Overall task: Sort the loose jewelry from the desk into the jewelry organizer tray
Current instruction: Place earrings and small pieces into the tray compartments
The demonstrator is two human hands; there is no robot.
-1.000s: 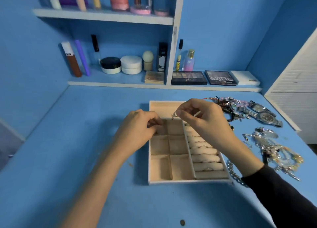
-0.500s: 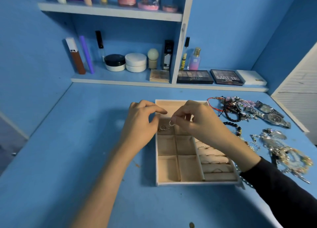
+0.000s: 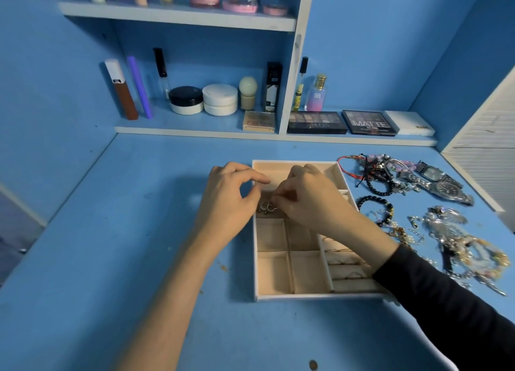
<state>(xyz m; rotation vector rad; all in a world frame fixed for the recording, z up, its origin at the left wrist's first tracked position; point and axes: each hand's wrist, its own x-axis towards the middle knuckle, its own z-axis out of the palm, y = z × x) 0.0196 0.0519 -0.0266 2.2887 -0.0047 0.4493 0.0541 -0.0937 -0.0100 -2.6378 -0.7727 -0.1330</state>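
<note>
Head view: our right hand (image 3: 312,203) reaches into the jewelry organizer tray's (image 3: 320,296) 10 o'clock compartment, fingertips pinched at the small silver pieces (image 3: 266,206) lying there; whether 1 is gripped, we cannot tell. Our left hand (image 3: 231,203) hovers at the tray's 9 o'clock rim, fingers loosely curved, holding nothing. Loose jewelry (image 3: 457,242) lies at 3 o'clock. We should release low, inside the dividers, so nothing bounces out.

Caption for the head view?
Left hand and right hand over silver pieces in the organizer tray, loose jewelry beside.
</note>
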